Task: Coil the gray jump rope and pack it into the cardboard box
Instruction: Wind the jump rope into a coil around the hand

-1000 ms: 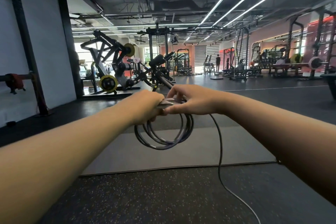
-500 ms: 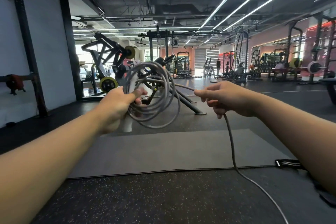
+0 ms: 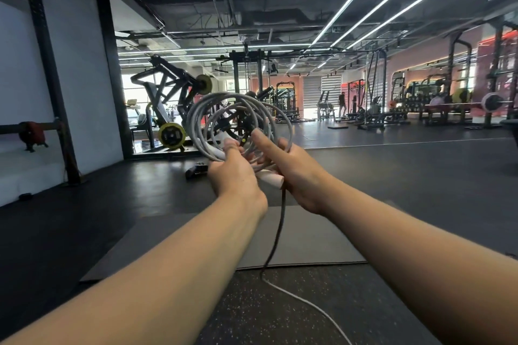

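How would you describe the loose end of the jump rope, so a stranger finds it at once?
Start at the two hands, left hand and right hand, meeting at the coil. From below them one loose strand hangs down, crosses the gray mat and trails over the speckled floor. Unlike the loops, it is single and uncoiled.

Your left hand (image 3: 235,173) and right hand (image 3: 291,168) meet side by side in front of you, with the rope (image 3: 238,117) coiled in loops standing up above both of them. A handle (image 3: 270,178) sits between the two hands, just under the coil. From there a loose length of rope hangs down between your forearms, crosses the mat (image 3: 308,235) and runs off to your lower right over the floor (image 3: 420,190). The mat lies on the floor below your hands. A small object (image 3: 196,170) lies on the floor left of your left hand. Behind the coil stands a weight machine (image 3: 168,109); a wall (image 3: 78,64) is on your left, and racks (image 3: 462,92) stand far right.
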